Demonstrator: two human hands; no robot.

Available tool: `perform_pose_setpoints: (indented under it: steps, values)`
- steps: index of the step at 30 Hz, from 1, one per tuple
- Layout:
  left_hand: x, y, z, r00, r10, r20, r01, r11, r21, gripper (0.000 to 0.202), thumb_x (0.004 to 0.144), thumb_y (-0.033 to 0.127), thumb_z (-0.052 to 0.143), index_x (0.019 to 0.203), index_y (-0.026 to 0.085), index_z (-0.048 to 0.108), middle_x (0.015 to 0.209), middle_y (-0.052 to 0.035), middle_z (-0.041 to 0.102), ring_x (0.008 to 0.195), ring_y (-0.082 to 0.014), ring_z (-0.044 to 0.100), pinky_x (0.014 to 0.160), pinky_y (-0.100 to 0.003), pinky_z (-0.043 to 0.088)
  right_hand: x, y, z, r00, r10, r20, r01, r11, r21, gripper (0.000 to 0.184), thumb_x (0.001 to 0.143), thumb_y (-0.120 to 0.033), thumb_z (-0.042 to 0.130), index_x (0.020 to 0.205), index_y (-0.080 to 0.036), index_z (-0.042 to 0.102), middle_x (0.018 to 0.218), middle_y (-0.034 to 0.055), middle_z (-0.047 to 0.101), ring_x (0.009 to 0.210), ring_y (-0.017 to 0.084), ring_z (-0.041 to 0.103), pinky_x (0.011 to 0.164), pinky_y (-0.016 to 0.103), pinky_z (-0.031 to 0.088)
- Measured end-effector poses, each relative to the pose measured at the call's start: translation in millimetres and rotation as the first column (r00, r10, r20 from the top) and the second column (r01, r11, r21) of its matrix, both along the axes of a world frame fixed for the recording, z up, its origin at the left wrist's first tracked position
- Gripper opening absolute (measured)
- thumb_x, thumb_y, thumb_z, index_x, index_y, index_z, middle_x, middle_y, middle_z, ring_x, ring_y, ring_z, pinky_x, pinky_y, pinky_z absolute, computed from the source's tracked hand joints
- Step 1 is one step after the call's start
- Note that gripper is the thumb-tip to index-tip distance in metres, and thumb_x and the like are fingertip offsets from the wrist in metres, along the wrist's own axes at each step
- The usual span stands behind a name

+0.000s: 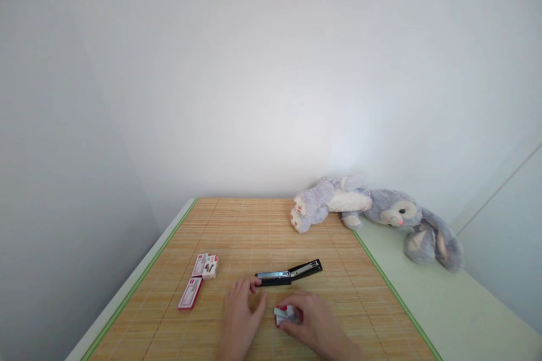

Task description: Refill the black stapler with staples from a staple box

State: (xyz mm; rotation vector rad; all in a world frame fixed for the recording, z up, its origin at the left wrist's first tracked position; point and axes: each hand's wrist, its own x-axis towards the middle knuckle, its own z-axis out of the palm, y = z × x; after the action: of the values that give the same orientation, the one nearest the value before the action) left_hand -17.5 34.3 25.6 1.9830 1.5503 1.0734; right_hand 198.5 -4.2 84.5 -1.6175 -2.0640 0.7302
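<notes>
A black stapler (273, 277) lies spread wide on the bamboo mat, its metal staple channel facing up and its top arm swung out to the right. My left hand (242, 313) is just below the stapler's left end, thumb and fingers apart. Its index fingertip is at that end; whether it touches I cannot tell. My right hand (311, 318) grips a small red-and-white staple box (279, 320) between thumb and fingers, low over the mat in front of the stapler. Greyish pieces, perhaps staples, show at the box; the fingers hide part of it.
To the left lie two flat pink-and-white boxes (189, 293) and a small white box (210, 267) with a stapler picture. A grey plush rabbit (347, 201) lies at the back right, across the edge of the bamboo mat (237, 225). A wall stands behind.
</notes>
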Motion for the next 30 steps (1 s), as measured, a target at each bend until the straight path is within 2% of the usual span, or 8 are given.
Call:
perform_pose_setpoints:
  steps: [1,3,6,13,18,26,28,30]
  values:
    - [-2,7,1.6,0.999,0.034,-0.035,-0.033,0.999,0.018,0.031,0.088,0.039,0.062,0.115,0.026,0.065,0.113,-0.0069,0.065,0.109,-0.0271,0.058,0.097,-0.043,0.046,-5,1,-1.3,1.000,0.014,0.013,-0.014,1.000,0.002,0.021,0.075,-0.033,0.078,0.096,-0.032,0.077,0.090,-0.0031,0.075,0.082,0.016,0.064,0.072,0.024,0.038]
    - [-4,20,6.0,0.993,0.017,-0.117,-0.016,1.000,0.008,0.042,0.083,0.039,0.068,0.123,0.028,0.064,0.127,-0.0063,0.062,0.120,-0.0286,0.053,0.104,-0.045,0.040,-12,3,-4.4,0.998,0.026,0.063,-0.025,1.000,-0.012,0.012,0.076,-0.031,0.077,0.088,-0.029,0.077,0.086,-0.0031,0.075,0.080,0.016,0.064,0.071,0.024,0.036]
    - [-6,28,13.4,0.977,-0.093,-0.190,0.079,0.994,-0.081,0.033,0.082,0.040,0.070,0.114,0.033,0.070,0.126,-0.0029,0.064,0.120,-0.0278,0.052,0.105,-0.044,0.037,-17,8,-6.1,0.993,0.034,0.114,-0.033,0.999,-0.011,0.007,0.080,-0.032,0.073,0.082,-0.028,0.077,0.079,-0.0029,0.074,0.074,0.015,0.062,0.066,0.025,0.033]
    - [-7,5,21.2,0.973,-0.179,-0.145,0.157,0.975,-0.154,0.028,0.078,0.042,0.075,0.106,0.035,0.073,0.118,-0.0004,0.067,0.115,-0.0258,0.053,0.100,-0.039,0.037,-17,26,6.9,0.992,-0.018,0.126,0.007,0.996,0.092,0.014,0.088,-0.029,0.064,0.094,-0.029,0.076,0.081,-0.0021,0.072,0.074,0.014,0.060,0.066,0.023,0.032]
    - [-5,-5,26.0,0.975,-0.183,-0.123,0.162,0.973,-0.163,0.027,0.078,0.040,0.076,0.105,0.035,0.074,0.118,-0.0011,0.067,0.115,-0.0268,0.052,0.100,-0.040,0.038,-21,34,7.7,0.984,0.053,0.169,-0.064,0.996,0.058,0.016,0.089,-0.032,0.063,0.095,-0.029,0.077,0.082,-0.0015,0.073,0.076,0.015,0.062,0.068,0.024,0.034]
    - [-5,-3,25.8,0.977,-0.175,-0.118,0.156,0.975,-0.157,0.027,0.076,0.037,0.077,0.103,0.034,0.074,0.116,-0.0012,0.068,0.113,-0.0263,0.053,0.098,-0.040,0.039,-20,42,13.8,0.972,0.110,0.209,-0.115,0.993,0.012,0.020,0.082,-0.027,0.068,0.100,-0.029,0.076,0.081,-0.0014,0.072,0.077,0.016,0.062,0.067,0.024,0.034]
    - [-5,-3,24.8,0.979,-0.168,-0.119,0.148,0.976,-0.157,0.027,0.076,0.037,0.077,0.102,0.034,0.074,0.115,-0.0015,0.068,0.113,-0.0265,0.053,0.097,-0.040,0.039,-16,43,16.3,0.974,0.069,0.214,-0.074,0.997,0.014,0.027,0.079,-0.029,0.072,0.105,-0.028,0.074,0.083,-0.0009,0.073,0.078,0.017,0.063,0.069,0.024,0.035]
    - [-5,-2,23.7,0.979,-0.165,-0.121,0.146,0.977,-0.155,0.027,0.075,0.037,0.078,0.102,0.034,0.074,0.115,-0.0014,0.067,0.113,-0.0267,0.053,0.097,-0.040,0.039,-12,42,16.1,0.975,0.001,0.223,-0.003,1.000,0.012,0.023,0.079,-0.032,0.072,0.101,-0.026,0.074,0.083,-0.0001,0.073,0.078,0.017,0.063,0.068,0.024,0.034]
